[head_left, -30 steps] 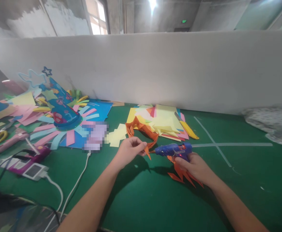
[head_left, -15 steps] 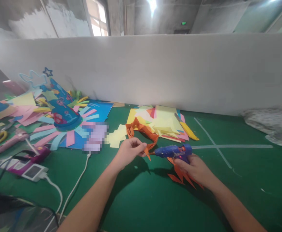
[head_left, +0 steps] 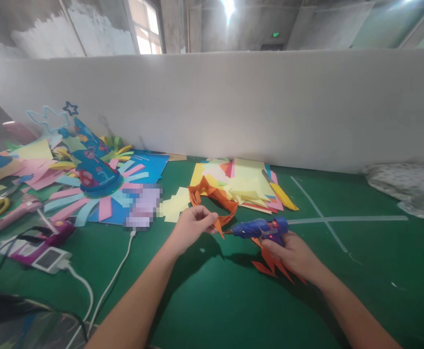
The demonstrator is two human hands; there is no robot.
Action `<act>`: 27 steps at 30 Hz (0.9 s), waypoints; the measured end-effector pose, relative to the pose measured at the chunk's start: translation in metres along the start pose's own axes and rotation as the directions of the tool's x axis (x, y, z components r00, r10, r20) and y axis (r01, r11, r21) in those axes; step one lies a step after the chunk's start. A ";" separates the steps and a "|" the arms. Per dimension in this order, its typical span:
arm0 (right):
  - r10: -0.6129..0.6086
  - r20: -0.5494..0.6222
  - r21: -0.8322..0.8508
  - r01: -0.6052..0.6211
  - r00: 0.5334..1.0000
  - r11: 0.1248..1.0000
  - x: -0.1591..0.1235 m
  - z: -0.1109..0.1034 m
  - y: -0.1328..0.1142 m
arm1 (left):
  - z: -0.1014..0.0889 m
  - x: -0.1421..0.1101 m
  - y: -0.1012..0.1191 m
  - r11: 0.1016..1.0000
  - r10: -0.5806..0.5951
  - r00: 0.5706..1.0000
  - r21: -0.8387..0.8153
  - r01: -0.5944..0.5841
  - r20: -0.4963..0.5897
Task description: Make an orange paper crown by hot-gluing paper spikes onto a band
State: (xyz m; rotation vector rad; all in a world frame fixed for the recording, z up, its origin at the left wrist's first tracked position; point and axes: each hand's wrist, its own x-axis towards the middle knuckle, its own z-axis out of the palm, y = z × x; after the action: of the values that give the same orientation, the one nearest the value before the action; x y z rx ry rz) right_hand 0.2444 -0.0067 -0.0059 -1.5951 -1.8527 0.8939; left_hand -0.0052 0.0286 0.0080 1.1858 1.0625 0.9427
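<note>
Left grip (head_left: 194, 224) pinches the orange paper ring (head_left: 217, 195) over the green worktop (head_left: 212, 300), I see from the head view, while the right grip (head_left: 292, 252) clasps the blue glue gun (head_left: 253, 227), nozzle (head_left: 229, 232) just beside the ring.

A paper stack (head_left: 250, 173) lies behind the glue gun (head_left: 257, 228), right of a hat (head_left: 96, 167).

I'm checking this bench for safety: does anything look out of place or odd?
The yellow cutter stands out: it lies slantwise at the right edge of the paper stack, its grey end possibly a bare blade. A small white scrap lies on the green table. I see no damage to the glue gun or orange paper ring.
</note>
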 end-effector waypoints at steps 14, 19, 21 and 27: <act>-0.003 0.023 0.019 0.002 1.000 1.000 0.001 0.000 -0.004 | -0.002 0.001 0.001 1.000 -0.004 1.000 -0.019 0.003 -0.019; 0.015 0.024 0.018 -0.015 1.000 1.000 -0.001 -0.002 -0.001 | -0.006 0.002 0.001 0.998 -0.003 1.000 -0.066 0.002 -0.017; 0.050 0.005 0.035 -0.050 0.999 0.998 -0.001 -0.004 0.001 | -0.008 0.002 0.002 0.994 0.004 1.000 -0.107 -0.006 -0.019; 0.139 -0.193 0.252 -0.087 0.971 0.964 0.001 -0.018 0.013 | -0.014 0.005 0.006 0.988 0.048 0.994 -0.143 -0.063 -0.102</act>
State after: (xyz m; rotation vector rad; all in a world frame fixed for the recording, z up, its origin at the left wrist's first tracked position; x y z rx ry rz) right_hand 0.2657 -0.0020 -0.0046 -1.5870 -1.4603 0.9236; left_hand -0.0175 0.0375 0.0125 1.0617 1.0239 1.1130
